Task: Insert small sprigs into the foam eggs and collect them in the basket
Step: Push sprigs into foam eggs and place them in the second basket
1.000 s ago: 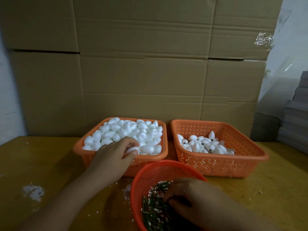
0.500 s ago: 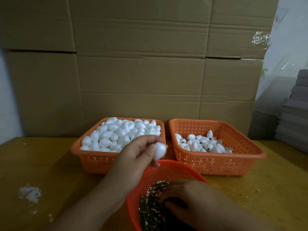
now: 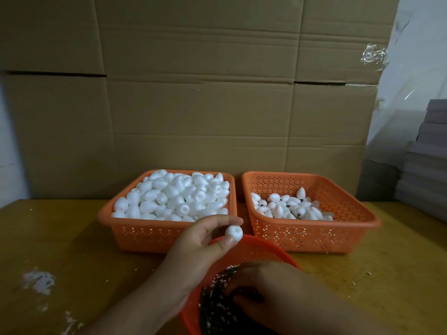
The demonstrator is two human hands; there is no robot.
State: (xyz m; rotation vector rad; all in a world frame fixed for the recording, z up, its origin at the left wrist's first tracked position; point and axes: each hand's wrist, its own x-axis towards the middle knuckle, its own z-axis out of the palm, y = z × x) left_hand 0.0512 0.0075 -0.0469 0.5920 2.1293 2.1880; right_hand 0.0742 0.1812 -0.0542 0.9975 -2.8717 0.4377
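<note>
White foam egg (image 3: 234, 232) pinched in left hand (image 3: 200, 250) at centre frame; right hand (image 3: 271, 288) curled among sprigs (image 3: 215, 301) in lower bowl (image 3: 263, 250), grasp indeterminate.

**Three orange baskets, two hands, eggs past counting**

Three orange perforated plastic baskets are sitting on the yellow-brown wooden tabletop (image 3: 60, 238): a rectangular one on the left (image 3: 145, 234), a rectangular one on the right (image 3: 338, 228), and a round one nearest the camera (image 3: 261, 250). White foam eggs are filling the left basket in a heap (image 3: 174, 194) too dense to count; roughly two dozen are lying in the right basket (image 3: 287, 205). One single white foam egg (image 3: 234, 232) is showing apart from them. Dark green sprigs (image 3: 215, 301) are lying bundled, uncountable. Two hands are showing, left (image 3: 200, 252) and right (image 3: 273, 291).
</note>
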